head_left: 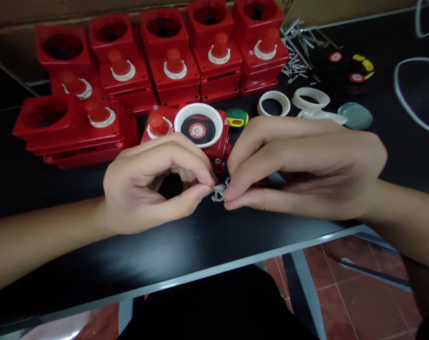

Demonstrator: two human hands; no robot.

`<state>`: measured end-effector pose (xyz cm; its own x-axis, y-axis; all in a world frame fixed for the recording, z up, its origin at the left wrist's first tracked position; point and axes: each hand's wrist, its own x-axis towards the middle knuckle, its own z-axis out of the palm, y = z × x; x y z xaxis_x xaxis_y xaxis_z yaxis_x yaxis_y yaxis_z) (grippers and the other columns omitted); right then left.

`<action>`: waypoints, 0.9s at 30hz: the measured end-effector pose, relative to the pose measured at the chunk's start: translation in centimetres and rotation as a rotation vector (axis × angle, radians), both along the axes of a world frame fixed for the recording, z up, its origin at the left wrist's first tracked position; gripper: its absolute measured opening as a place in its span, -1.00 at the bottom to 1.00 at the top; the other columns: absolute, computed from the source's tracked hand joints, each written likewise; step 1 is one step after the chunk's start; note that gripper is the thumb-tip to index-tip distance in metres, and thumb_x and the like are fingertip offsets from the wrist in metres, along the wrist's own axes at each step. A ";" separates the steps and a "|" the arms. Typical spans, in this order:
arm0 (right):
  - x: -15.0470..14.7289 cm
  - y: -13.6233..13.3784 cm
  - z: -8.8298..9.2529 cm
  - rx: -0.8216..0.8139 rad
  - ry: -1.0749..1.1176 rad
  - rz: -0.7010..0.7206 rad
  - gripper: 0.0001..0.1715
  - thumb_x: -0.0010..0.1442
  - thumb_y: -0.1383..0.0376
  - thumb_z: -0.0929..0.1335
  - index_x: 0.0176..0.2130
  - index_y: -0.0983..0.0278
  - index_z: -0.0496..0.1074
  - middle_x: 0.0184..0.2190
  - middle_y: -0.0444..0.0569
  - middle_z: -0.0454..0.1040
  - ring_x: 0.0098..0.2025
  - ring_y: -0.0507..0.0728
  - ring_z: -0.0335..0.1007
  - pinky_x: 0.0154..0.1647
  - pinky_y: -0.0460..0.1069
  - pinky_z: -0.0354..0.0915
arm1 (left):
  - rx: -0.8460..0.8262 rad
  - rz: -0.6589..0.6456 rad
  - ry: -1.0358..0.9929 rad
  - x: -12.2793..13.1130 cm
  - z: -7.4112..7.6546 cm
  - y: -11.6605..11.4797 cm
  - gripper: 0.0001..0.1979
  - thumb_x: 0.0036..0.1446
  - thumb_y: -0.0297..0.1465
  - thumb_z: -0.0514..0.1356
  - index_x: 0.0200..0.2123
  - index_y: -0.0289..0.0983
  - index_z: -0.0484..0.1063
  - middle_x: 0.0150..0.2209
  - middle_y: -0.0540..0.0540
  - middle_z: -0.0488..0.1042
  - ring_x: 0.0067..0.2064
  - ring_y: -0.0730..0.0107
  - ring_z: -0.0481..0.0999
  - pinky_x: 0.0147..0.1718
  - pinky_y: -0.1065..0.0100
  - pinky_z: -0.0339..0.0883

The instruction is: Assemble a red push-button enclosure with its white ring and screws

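Note:
Between my two hands is a small clear plastic piece (218, 193), ring-like in part; its exact kind is too small to make out. My left hand (161, 182) pinches its left side between thumb and forefinger. From the right, my right hand (299, 165) grips the other side, its fingertips hiding much of it. Just behind my hands sits a red housing (219, 153) with a red knob (159, 125) and a white threaded ring (179, 118) around a dark disc with a red-and-white emblem (197, 131).
Several red housings (172, 85) with round openings stand along the back. Right of them lie metal screws (295, 68), black discs with emblems (356, 75), white rings (273, 104), clear round lenses (355, 116) and a green-yellow screwdriver handle (237, 117). The table's front edge (186, 278) runs below my hands.

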<state>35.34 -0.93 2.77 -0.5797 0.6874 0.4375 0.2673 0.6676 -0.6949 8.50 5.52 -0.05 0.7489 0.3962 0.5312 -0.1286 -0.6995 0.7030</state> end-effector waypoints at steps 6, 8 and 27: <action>0.0 0.3 -0.2 -0.004 0.006 -0.006 -0.96 0.51 0.31 0.55 -0.06 0.25 0.68 -0.10 -0.11 0.66 -0.16 -0.05 0.55 -0.07 -0.09 0.57 | 0.009 0.011 0.035 0.1 0.0 -0.2 -0.92 0.48 -0.50 0.43 -0.08 -0.34 0.58 -0.13 -0.09 0.68 -0.19 0.56 0.67 -0.27 0.55 0.56; 0.0 0.3 -0.2 -0.007 0.013 0.003 -0.96 0.50 0.29 0.55 -0.07 0.22 0.69 -0.09 -0.08 0.67 -0.16 -0.02 0.58 -0.08 -0.08 0.58 | 0.006 0.009 0.044 0.0 0.1 -0.2 -0.92 0.49 -0.50 0.43 -0.08 -0.33 0.58 -0.12 -0.08 0.68 -0.19 0.57 0.66 -0.26 0.55 0.57; 0.2 0.3 -0.2 -0.098 0.033 0.058 -0.93 0.52 0.26 0.54 -0.07 0.22 0.69 -0.06 -0.06 0.68 -0.15 -0.02 0.59 -0.08 -0.12 0.57 | 0.054 -0.001 0.055 0.2 0.5 0.1 -0.90 0.46 -0.48 0.45 -0.09 -0.29 0.59 -0.17 -0.08 0.71 -0.26 0.51 0.70 -0.36 0.51 0.57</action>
